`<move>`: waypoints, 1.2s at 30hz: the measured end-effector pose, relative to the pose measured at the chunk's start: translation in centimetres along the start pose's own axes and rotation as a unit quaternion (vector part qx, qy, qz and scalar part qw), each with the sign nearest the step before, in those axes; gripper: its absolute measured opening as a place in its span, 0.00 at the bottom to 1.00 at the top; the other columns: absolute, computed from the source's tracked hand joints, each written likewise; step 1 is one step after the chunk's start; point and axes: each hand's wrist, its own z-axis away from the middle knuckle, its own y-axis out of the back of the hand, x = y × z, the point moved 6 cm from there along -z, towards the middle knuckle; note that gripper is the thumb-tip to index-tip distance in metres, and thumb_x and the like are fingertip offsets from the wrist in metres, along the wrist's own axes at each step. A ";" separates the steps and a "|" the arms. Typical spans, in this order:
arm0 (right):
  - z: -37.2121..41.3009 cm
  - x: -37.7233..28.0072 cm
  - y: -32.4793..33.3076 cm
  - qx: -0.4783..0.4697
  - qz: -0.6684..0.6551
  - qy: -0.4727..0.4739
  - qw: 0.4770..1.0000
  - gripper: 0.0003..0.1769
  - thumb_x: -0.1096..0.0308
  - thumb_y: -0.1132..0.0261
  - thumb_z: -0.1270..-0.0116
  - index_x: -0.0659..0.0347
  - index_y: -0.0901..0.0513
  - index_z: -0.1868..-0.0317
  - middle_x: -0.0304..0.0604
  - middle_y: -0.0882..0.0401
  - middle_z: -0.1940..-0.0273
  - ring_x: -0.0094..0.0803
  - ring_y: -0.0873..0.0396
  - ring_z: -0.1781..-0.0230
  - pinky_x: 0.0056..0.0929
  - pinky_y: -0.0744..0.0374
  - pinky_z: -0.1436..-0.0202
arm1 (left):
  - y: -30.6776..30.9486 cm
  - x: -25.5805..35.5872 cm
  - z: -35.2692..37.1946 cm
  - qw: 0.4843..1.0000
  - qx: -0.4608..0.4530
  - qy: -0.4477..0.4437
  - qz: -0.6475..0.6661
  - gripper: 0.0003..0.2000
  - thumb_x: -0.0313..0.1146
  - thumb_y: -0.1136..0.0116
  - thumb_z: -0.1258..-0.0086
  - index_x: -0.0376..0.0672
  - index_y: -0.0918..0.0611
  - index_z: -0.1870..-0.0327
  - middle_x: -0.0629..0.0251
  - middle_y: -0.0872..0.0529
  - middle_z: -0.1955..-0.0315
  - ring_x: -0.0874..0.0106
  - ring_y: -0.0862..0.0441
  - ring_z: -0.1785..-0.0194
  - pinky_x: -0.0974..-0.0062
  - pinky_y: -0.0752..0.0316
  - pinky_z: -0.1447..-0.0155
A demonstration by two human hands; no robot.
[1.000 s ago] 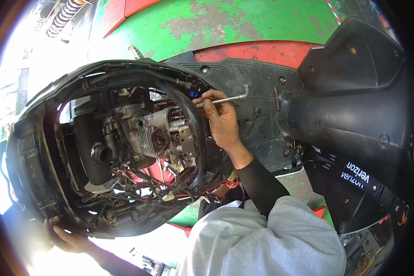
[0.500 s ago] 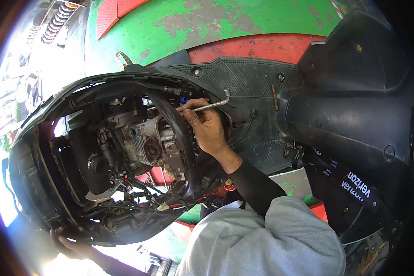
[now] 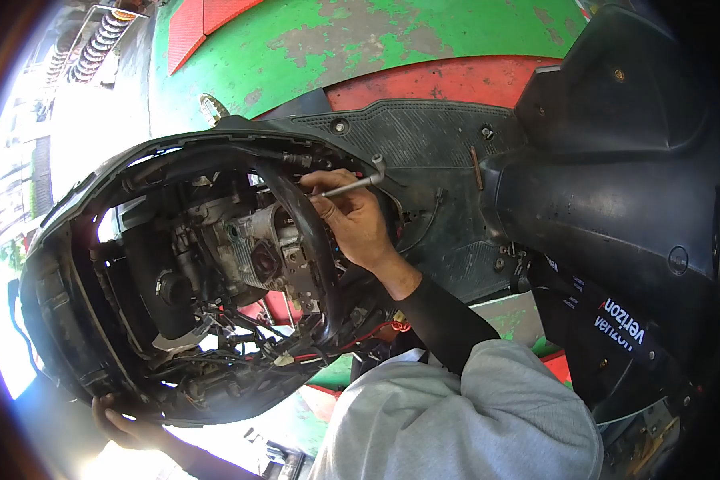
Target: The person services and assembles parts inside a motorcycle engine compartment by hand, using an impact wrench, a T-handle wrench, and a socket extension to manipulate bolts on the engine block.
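Note:
My right hand (image 3: 356, 228) is closed around an L-shaped socket wrench (image 3: 350, 189). The wrench's bent end points toward the footboard, and its other end is hidden behind my fingers and the frame tube (image 3: 304, 212). Just left of that hand sits the exposed engine (image 3: 252, 248), inside the scooter's open body. My left hand (image 3: 128, 428) grips the lower rim of the black body panel (image 3: 72, 344) at the bottom left; its fingertips are partly hidden by the panel.
Loose wires and a red cable (image 3: 352, 344) run along the lower side of the opening. A ribbed footboard (image 3: 424, 128) and black front shield (image 3: 608, 200) lie to the right. A brown rod (image 3: 477, 168) rests on the footboard. Behind is a green and red floor (image 3: 424, 32).
The wrench has turned in my right hand, its bent end moving left toward the hand. My left hand stays at the panel's rim.

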 end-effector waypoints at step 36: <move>1.4 0.4 0.3 0.091 -0.270 -0.049 0.957 0.15 0.64 0.39 0.25 0.62 0.21 0.43 0.41 0.18 0.48 0.26 0.18 0.49 0.24 0.19 0.44 | 0.0 -0.7 0.5 0.997 0.009 0.037 0.062 0.15 0.33 0.53 0.21 0.33 0.20 0.44 0.62 0.17 0.58 0.72 0.19 0.55 0.73 0.22 0.49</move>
